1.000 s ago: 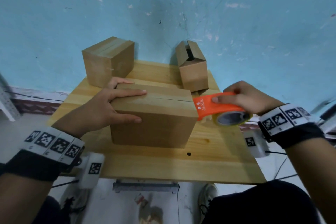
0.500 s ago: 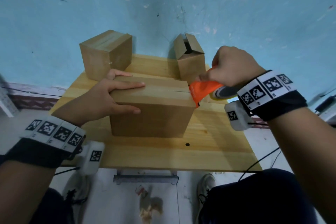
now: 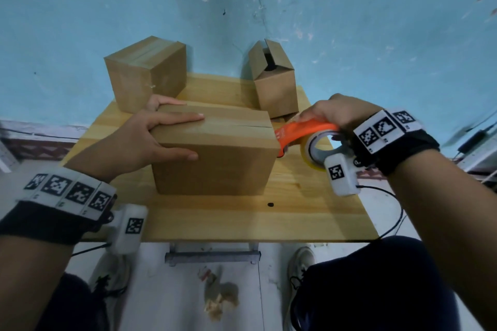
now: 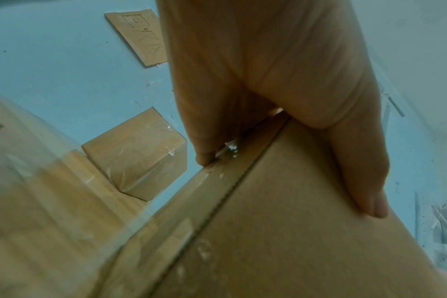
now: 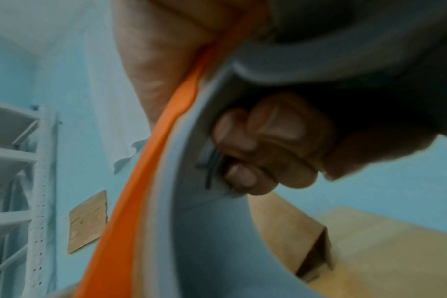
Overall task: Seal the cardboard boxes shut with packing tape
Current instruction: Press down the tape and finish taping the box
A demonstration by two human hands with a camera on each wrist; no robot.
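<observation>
While my left hand (image 3: pixel 139 142) lay flat-fingered on the front box (image 3: pixel 215 153), right hand (image 3: pixel 336 115) gripped the dispenser (image 3: pixel 304 131) at its right edge; next, probably cutting the tape.

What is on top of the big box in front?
The left hand lies flat on the big box, fingers straight across its closed flaps. At the right edge the orange tape dispenser touches it. The hand covers part of the lid; the contents are hidden.

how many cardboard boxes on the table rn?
3: near box under the left hand; taped box back left; open-topped box back right. None visibly hidden.
</observation>
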